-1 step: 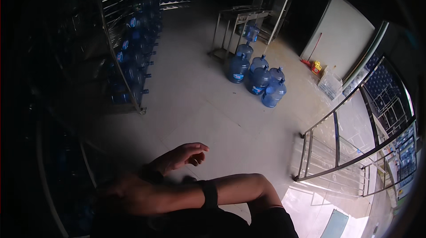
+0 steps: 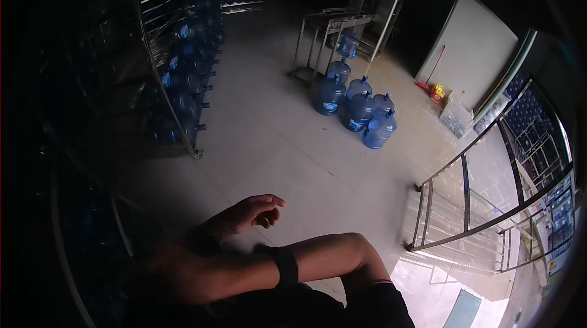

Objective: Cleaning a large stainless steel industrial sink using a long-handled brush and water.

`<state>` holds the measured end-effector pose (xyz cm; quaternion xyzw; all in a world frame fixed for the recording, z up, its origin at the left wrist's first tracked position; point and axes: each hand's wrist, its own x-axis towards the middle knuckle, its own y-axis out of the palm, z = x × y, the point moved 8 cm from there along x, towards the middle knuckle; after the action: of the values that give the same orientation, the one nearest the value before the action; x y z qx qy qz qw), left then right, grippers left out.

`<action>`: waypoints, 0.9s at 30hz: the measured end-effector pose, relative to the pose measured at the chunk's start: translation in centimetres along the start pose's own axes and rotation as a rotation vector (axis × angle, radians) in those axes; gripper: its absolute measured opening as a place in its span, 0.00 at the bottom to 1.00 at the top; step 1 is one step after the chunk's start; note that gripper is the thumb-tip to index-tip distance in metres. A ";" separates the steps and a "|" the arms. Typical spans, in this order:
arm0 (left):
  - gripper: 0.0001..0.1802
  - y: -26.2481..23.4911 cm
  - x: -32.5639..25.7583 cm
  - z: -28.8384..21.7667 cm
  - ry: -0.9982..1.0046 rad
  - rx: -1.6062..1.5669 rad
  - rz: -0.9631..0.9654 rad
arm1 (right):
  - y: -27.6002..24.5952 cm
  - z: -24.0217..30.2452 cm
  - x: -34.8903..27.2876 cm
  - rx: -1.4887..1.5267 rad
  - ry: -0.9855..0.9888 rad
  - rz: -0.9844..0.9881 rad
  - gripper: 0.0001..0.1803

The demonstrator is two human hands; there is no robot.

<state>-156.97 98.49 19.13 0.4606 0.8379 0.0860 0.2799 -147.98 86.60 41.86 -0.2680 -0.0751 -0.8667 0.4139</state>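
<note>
My left hand is held out above the floor at the lower middle, its fingers loosely bent and parted, with nothing in them. A dark band circles its wrist. Across my body to the left reaches my right arm, a black band around it. My right hand lies in deep shadow by my left forearm. Its fingers are too dark and blurred to make out. Farther off, several blue water-cooler bottles stand upright in a cluster on the floor.
Left, a metal rack on casters holds several blue bottles lying sideways. A metal-framed table stands behind the cluster. Right is a wheeled metal frame cart. Beyond lean a white panel and a red-handled tool, beside a yellow-red container.
My left hand has shifted very slightly left and up. My right elbow has risen a little. The room's things look the same.
</note>
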 end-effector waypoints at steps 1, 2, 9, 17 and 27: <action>0.17 -0.5 -1.1 -1.6 0.023 -0.009 0.017 | 0.7 1.2 1.6 0.018 -0.081 0.073 0.08; 0.17 -1.0 -2.3 -2.8 0.057 -0.024 0.025 | 1.7 3.0 2.5 -0.210 -0.216 0.163 0.09; 0.19 -5.6 -1.3 1.8 -0.052 -0.088 0.018 | -6.4 6.3 2.1 -0.037 -0.350 0.516 0.14; 0.17 -8.9 6.2 -7.0 0.024 -0.277 -0.240 | -21.1 -0.5 -2.5 -0.172 -0.124 0.411 0.07; 0.14 -17.1 15.2 -9.5 0.158 -0.373 -0.524 | -49.0 15.3 -8.2 -0.906 -0.500 -0.270 0.20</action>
<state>-180.92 102.38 14.16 0.1622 0.9168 0.1986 0.3060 -174.69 129.20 54.91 -0.6061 0.1766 -0.7676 0.1108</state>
